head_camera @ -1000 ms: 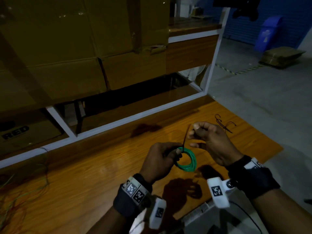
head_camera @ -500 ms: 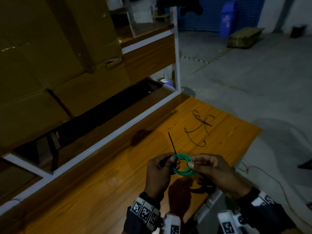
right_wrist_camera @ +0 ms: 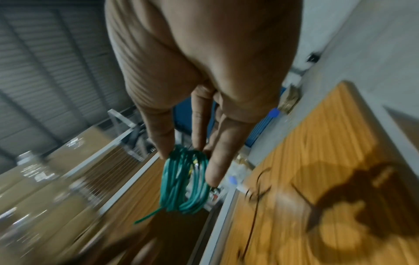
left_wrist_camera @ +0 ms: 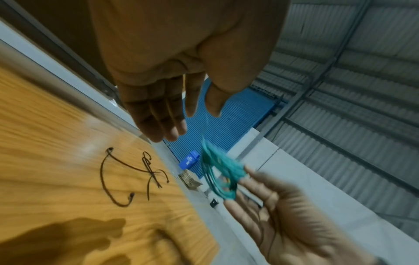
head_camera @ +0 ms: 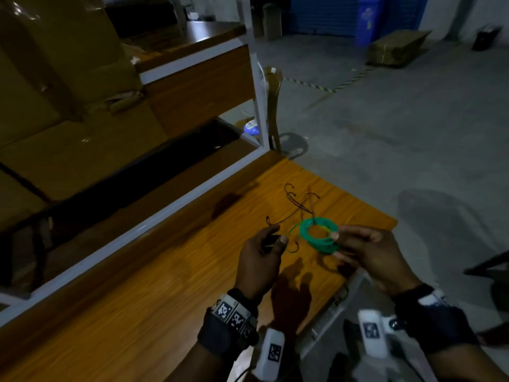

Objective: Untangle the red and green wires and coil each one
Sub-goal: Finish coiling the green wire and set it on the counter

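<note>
Right hand (head_camera: 366, 255) pinches green coil (head_camera: 319, 234), frame centre; left hand (head_camera: 261, 257) loose, empty. Set coil flat, loops together.

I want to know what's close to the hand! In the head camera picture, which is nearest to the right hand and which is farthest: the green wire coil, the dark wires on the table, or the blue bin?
1. Green wire coil: pinched in the right hand itself.
2. Dark wires: on the wooden table, just beyond the coil.
3. Blue bin: far back by the blue shutter.
</note>
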